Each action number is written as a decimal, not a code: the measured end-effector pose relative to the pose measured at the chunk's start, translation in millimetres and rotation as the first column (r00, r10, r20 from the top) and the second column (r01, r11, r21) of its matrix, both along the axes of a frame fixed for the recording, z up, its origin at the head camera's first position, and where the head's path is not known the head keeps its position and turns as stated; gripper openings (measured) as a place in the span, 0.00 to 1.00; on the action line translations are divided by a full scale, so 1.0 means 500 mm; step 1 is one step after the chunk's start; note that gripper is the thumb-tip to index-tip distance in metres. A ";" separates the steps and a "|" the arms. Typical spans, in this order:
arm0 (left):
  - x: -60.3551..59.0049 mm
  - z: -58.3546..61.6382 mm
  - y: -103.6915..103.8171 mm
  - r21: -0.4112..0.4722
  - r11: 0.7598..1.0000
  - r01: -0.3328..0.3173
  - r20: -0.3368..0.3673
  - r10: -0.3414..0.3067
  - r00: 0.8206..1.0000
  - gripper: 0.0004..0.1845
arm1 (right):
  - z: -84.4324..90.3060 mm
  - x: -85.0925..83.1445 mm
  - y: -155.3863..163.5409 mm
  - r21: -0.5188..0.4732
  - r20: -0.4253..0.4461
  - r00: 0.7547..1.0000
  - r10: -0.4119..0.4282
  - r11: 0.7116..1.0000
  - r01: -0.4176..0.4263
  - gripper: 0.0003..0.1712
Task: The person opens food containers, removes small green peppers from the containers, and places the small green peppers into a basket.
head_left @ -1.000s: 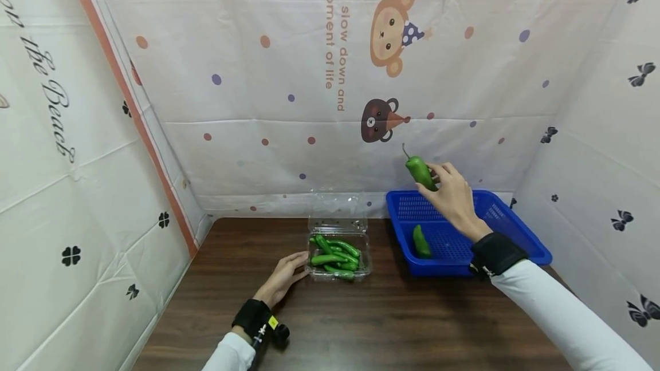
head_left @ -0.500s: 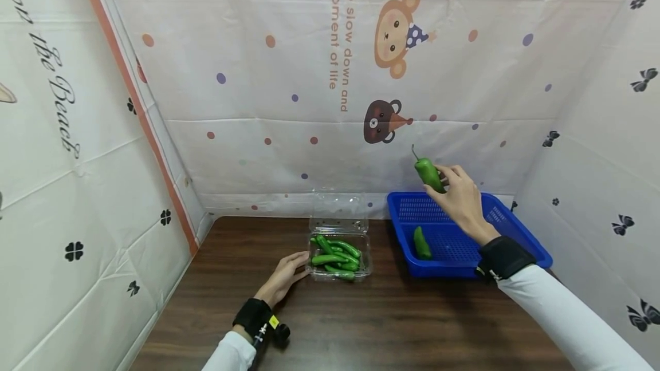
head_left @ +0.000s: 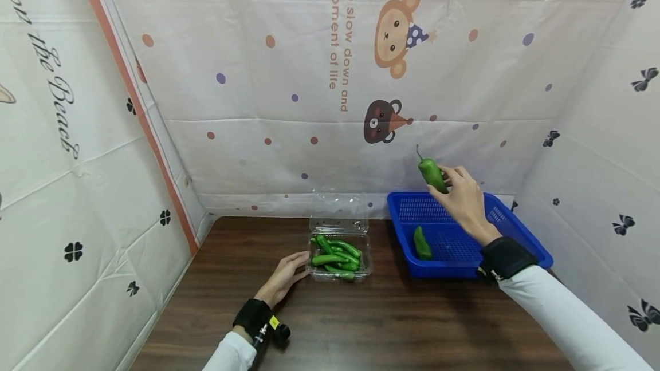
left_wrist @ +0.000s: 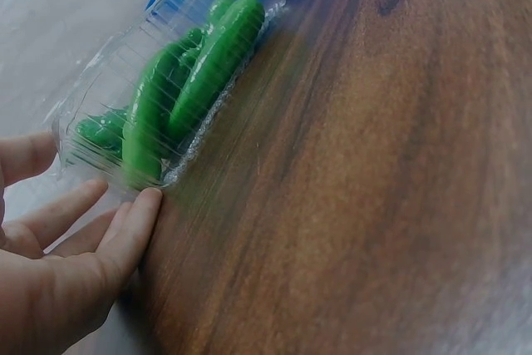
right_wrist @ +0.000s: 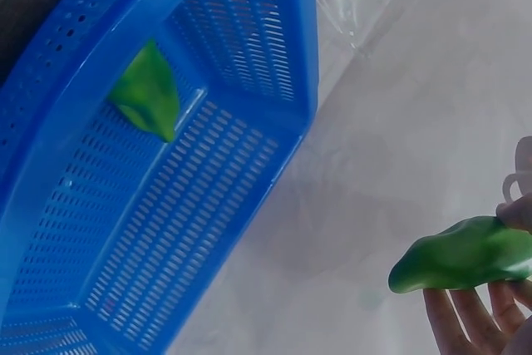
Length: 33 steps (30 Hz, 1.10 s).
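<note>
My right hand [head_left: 464, 202] pinches a plump green pepper [head_left: 432, 173] between thumb and fingers, raised above the back of the blue basket, its long stem pointing up. In the right wrist view that pepper [right_wrist: 457, 259] lies across the fingers with its tip pointing left. My left hand [head_left: 282, 278] rests on the table, its extended fingertips [left_wrist: 150, 197] right at the left end of a clear plastic clamshell box [head_left: 364, 268]. Several slim green chili peppers [head_left: 335, 257] fill the box, and its lid [head_left: 337, 210] stands raised behind.
The blue perforated basket [head_left: 521, 239] stands right of the box, with one green pepper [head_left: 421, 243] inside at its left end. Both sit on a dark wooden table [head_left: 330, 325]. Printed cloth [head_left: 247, 96] hangs behind and along both sides.
My right hand has shifted slightly right with the pepper, mostly in the first half second. The left hand and the box hold their places; the head view has turned slightly.
</note>
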<state>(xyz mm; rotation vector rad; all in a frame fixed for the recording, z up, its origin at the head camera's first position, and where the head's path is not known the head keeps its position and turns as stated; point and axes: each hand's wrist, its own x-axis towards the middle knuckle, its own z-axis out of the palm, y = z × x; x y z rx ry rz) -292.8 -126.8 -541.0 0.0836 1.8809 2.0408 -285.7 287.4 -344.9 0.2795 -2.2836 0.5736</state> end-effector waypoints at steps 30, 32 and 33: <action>0.002 -0.005 -0.001 0.005 1.000 -0.010 0.000 0.010 1.000 0.30 | -0.027 0.006 0.033 -0.024 0.083 0.995 -0.048 0.998 0.051 0.30; 0.001 -0.004 -0.001 0.004 1.000 -0.006 -0.001 0.006 1.000 0.30 | -0.028 0.006 0.035 -0.023 0.087 0.995 -0.051 0.998 0.054 0.30; 0.001 -0.004 -0.002 0.005 1.000 -0.006 -0.002 0.006 1.000 0.30 | -0.029 0.006 0.035 -0.023 0.088 0.995 -0.052 0.998 0.055 0.30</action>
